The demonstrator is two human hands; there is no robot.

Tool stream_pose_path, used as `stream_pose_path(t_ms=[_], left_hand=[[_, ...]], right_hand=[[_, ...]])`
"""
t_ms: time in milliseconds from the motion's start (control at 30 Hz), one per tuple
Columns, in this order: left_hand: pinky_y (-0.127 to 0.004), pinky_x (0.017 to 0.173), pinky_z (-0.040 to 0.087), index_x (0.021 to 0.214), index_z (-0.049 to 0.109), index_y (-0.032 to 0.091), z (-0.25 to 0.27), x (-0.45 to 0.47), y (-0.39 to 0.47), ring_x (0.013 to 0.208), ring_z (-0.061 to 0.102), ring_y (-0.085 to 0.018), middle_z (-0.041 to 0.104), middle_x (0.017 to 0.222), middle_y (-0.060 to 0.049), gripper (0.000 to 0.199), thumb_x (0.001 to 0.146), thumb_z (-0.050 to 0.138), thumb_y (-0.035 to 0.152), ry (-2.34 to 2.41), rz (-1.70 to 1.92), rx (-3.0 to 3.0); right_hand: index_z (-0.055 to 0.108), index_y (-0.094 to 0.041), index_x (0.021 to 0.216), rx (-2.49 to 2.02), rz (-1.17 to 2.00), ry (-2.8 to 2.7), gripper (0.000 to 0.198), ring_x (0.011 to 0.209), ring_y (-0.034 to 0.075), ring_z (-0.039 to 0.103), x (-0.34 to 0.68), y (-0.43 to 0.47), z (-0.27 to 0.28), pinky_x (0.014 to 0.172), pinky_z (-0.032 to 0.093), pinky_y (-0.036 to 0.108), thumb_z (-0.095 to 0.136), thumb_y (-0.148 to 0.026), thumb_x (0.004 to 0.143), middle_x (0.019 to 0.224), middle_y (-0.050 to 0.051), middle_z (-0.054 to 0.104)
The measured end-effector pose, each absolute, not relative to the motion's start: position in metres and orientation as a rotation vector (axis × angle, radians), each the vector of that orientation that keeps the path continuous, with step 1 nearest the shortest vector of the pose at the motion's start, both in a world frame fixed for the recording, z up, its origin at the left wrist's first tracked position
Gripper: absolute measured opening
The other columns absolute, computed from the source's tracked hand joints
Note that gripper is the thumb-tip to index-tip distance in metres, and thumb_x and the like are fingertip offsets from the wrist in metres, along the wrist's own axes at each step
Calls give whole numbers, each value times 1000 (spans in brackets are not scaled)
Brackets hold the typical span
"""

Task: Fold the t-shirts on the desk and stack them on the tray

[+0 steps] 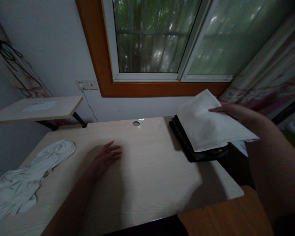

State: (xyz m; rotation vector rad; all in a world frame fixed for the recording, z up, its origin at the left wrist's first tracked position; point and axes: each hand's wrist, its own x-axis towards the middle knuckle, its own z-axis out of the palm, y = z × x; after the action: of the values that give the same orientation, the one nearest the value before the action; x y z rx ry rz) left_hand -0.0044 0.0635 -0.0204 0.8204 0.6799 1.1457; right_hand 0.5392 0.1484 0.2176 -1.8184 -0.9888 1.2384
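My right hand (226,109) grips the upper right edge of a white, flat, cloth-like or paper-like sheet (206,121), thumb on top and the other fingers hidden beneath. Under the sheet lie black flat items (186,144), stacked at the right end of the pale wooden desk (147,177); what they are I cannot make out. Over the left half of the desk is my left hand (107,157), fingers apart and holding nothing. A crumpled white cloth (31,177) lies on the desk to its left.
A small raised shelf (64,107) on black legs stands at the back left, with a paper on it. Behind the desk are a wall socket (86,85) with a plugged cable and a window (149,39). A brown wooden surface (226,216) is at the lower right.
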Motion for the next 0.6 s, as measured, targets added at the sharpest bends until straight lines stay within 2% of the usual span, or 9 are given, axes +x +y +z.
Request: stream_pose_path(t_ms=[67,167,267,433,600], left_hand=[[-49,103,50,146,45,27,-24,-6,65,117,67,-28,60,141,-14,60,91,67,20,670,1138,823],[-48,102,51,145,46,27,-26,-7,67,116,67,-28,60,141,-14,58,91,66,19,679,1133,828],[-47,102,51,144,48,27,-25,-6,66,115,68,-27,60,141,-13,56,91,66,20,696,1136,827],[-45,100,52,143,50,26,-20,-5,64,113,69,-26,62,139,-13,55,91,67,20,699,1139,826],[-44,99,53,142,51,26,-22,-6,65,112,69,-25,61,140,-13,53,91,66,20,699,1138,826]], right_hand=[[64,-18,128,-1820,1222,-1049,37,55,22,70,548,155,215,56,57,37,63,-21,91,92,14,78],[57,-22,135,-1839,1217,-1125,43,54,23,68,561,164,204,54,57,39,61,-22,92,84,8,77],[56,-20,136,-1820,1251,-1133,44,55,24,69,574,169,189,54,55,38,61,-26,93,82,8,77],[56,-20,138,-1636,1271,-1127,48,63,25,72,580,171,179,59,56,39,65,-25,91,96,13,78],[60,-13,132,-1713,1273,-1216,39,58,21,70,562,169,178,58,54,36,58,-25,95,86,12,78]])
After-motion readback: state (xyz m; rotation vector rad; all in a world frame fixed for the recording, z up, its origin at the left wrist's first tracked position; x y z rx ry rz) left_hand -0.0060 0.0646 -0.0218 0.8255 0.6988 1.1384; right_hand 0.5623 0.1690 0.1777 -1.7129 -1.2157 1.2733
